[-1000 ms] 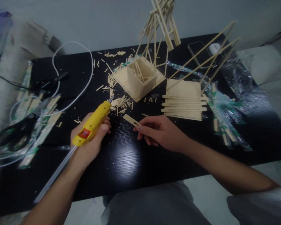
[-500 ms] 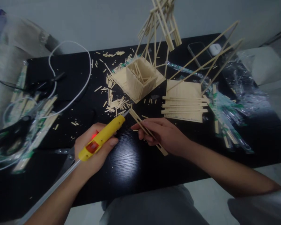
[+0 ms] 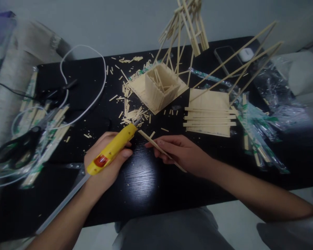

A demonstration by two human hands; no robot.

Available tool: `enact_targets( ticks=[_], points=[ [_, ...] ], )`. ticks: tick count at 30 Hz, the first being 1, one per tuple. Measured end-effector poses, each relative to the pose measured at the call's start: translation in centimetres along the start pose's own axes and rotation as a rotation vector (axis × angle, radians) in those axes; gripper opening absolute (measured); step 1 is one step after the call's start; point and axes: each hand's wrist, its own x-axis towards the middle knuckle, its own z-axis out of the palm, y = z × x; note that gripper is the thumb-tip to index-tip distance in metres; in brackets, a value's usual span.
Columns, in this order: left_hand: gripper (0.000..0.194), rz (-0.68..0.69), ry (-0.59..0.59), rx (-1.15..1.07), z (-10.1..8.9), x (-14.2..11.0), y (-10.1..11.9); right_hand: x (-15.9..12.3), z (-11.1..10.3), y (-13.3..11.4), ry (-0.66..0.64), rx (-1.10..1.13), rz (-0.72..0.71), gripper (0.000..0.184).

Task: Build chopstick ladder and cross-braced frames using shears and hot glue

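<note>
My left hand (image 3: 105, 166) is wrapped round a yellow glue gun (image 3: 112, 148) whose metal tip points up and right. The tip meets the upper end of a thin wooden stick (image 3: 151, 142). My right hand (image 3: 181, 152) pinches that stick, which runs slantwise under the fingers and out past the palm. Both hands hover over the black table (image 3: 146, 187) near its front edge. Behind them lies a heap of short stick offcuts (image 3: 131, 114).
A square wooden stick box (image 3: 161, 88) on a stick base stands mid-table, with tall stick frames rising behind it. A flat stick panel (image 3: 210, 111) lies to the right. Black scissors (image 3: 14, 147) and wrapped chopsticks lie left, with a white cable (image 3: 94, 97). Plastic wrappers (image 3: 261, 125) lie right.
My left hand has brought the glue gun rightwards until its tip touches the stick. My right hand has turned the stick from a short upward piece into a long slanted hold.
</note>
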Motion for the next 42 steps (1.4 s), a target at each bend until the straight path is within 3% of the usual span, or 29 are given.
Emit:
enact_targets(
  ticks=[4, 10, 16, 30, 36, 42],
  points=[
    [0.016, 0.15, 0.052, 0.062, -0.2, -0.1, 0.0, 0.1, -0.1, -0.5, 0.011, 0.118, 0.029, 0.034],
    [0.024, 0.289, 0.001, 0.178, -0.3, 0.4, 0.7, 0.3, -0.2, -0.8, 0.032, 0.195, 0.041, 0.028],
    [0.025, 0.281, -0.054, 0.206, 0.0, 0.6, 0.8, 0.3, -0.3, -0.6, 0.049, 0.163, 0.016, 0.027],
    [0.033, 0.337, -0.058, 0.214, 0.1, 0.7, 0.7, 0.3, -0.4, 0.0, 0.05, 0.15, -0.054, 0.027],
    [0.03, 0.291, -0.057, 0.216, 0.1, 0.4, 0.9, -0.1, 0.0, -0.7, 0.082, 0.095, -0.073, 0.052],
    [0.029, 0.382, -0.056, 0.22, 0.1, 0.5, 0.5, -0.1, -0.1, -0.6, 0.064, 0.101, -0.105, 0.045]
  ],
)
